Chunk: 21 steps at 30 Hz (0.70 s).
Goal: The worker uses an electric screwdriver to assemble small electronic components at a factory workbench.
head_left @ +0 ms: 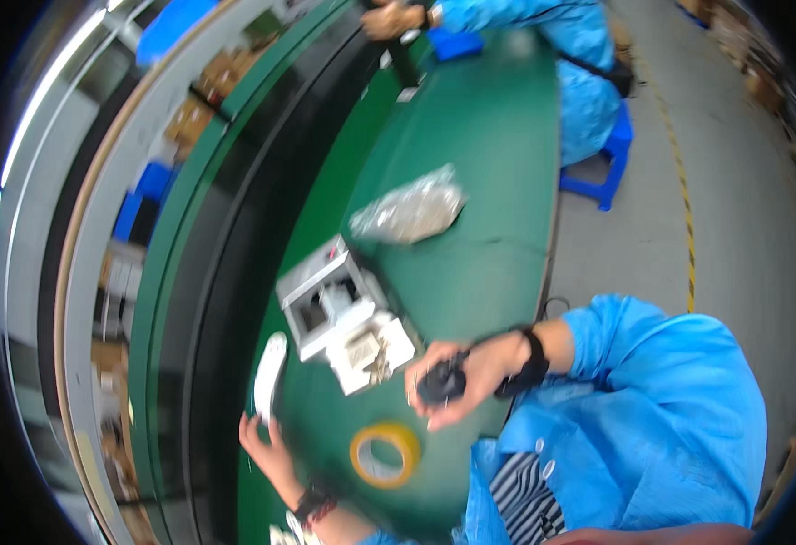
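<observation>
On the left, my left hand has its thumb and fingers around the lower end of a long, curved white piece. My right hand is closed around a dark rounded object, whose exact kind I cannot make out. Just beyond that hand stands a grey metal fixture with an open frame. At its near side sits a white block with small metal parts. A roll of yellow tape lies flat between my forearms.
A green work surface carries everything, with a clear plastic bag beyond the fixture. At the far end a co-worker in a blue smock sits on a blue stool. Shelves with boxes run along the left.
</observation>
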Each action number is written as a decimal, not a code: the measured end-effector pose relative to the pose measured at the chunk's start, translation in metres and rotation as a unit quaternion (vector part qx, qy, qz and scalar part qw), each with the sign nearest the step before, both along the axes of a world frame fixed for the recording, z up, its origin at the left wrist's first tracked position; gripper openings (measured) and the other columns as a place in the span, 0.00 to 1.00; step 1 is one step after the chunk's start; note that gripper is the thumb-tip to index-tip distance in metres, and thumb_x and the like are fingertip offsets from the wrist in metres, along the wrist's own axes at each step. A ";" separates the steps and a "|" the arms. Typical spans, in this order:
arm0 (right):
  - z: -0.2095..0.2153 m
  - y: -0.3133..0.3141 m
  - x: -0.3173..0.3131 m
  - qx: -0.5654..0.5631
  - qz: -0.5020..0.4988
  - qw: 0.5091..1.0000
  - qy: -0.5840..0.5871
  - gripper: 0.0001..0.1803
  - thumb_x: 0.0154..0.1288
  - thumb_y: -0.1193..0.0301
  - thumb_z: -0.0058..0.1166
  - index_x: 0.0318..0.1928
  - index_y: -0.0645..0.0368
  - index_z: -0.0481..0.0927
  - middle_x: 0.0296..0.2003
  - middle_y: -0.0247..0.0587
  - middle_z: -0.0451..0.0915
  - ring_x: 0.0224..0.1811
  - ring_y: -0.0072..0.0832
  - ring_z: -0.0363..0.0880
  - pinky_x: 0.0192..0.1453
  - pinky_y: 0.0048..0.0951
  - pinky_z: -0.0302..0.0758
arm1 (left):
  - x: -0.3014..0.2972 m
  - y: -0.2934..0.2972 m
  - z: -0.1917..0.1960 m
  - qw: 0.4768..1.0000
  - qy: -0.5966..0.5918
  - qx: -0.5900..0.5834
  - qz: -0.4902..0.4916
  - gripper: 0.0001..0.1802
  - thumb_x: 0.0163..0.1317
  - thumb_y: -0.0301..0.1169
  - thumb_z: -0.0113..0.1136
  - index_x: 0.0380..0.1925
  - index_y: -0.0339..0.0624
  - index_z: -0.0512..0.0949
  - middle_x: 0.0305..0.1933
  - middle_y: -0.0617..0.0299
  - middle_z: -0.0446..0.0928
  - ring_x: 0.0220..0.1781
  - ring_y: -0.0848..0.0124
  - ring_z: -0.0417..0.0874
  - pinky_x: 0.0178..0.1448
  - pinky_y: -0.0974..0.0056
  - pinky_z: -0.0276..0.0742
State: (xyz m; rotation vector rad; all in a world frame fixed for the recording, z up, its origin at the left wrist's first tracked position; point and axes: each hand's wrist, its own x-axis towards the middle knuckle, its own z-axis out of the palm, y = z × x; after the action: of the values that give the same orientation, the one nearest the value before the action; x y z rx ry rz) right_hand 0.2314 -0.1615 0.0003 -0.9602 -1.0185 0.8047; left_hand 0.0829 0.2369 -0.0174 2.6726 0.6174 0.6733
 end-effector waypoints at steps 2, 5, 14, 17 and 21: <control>0.025 -0.004 0.011 0.050 -0.001 0.997 0.054 0.12 0.59 0.71 0.70 0.39 0.59 0.79 0.35 0.31 0.80 0.38 0.19 0.77 0.43 0.25 0.75 | 0.003 -0.035 0.015 0.995 -0.036 -0.086 -0.025 0.13 0.67 0.29 0.60 0.48 0.34 0.78 0.60 0.49 0.74 0.61 0.58 0.75 0.65 0.59 0.70; 0.060 0.014 0.029 0.073 0.045 0.996 0.032 0.10 0.56 0.75 0.69 0.36 0.59 0.79 0.35 0.33 0.80 0.37 0.19 0.77 0.42 0.24 0.75 | -0.012 -0.087 0.032 0.945 -0.023 -0.326 -0.024 0.11 0.72 0.28 0.54 0.48 0.34 0.79 0.44 0.61 0.80 0.44 0.74 0.80 0.52 0.70 0.73; 0.027 0.104 -0.012 -0.095 0.017 0.971 -0.218 0.20 0.54 0.67 0.68 0.46 0.60 0.80 0.29 0.40 0.83 0.28 0.25 0.81 0.32 0.26 0.76 | -0.032 -0.121 -0.034 0.856 -0.030 -0.503 -0.121 0.08 0.70 0.23 0.54 0.46 0.31 0.78 0.47 0.59 0.77 0.47 0.75 0.77 0.54 0.70 0.73; 0.016 0.111 -0.019 0.019 0.002 0.971 -0.240 0.16 0.51 0.71 0.65 0.41 0.58 0.76 0.35 0.38 0.83 0.30 0.36 0.83 0.34 0.31 0.77 | -0.035 -0.116 -0.039 0.859 -0.062 -0.493 -0.125 0.08 0.70 0.23 0.54 0.44 0.31 0.78 0.47 0.57 0.78 0.48 0.71 0.78 0.56 0.68 0.73; -0.001 0.118 -0.022 0.017 0.080 0.974 -0.211 0.18 0.50 0.72 0.65 0.43 0.57 0.75 0.37 0.39 0.82 0.32 0.39 0.82 0.36 0.33 0.77 | -0.039 -0.116 -0.039 0.866 -0.096 -0.479 -0.105 0.07 0.70 0.24 0.53 0.41 0.31 0.79 0.45 0.56 0.78 0.43 0.70 0.80 0.51 0.66 0.76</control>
State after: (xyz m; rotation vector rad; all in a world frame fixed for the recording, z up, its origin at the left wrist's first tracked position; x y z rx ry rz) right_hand 0.2095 -0.0432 -0.0007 -1.0527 -1.4888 0.7267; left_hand 0.0438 0.1206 -0.0568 1.6808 0.4276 0.3987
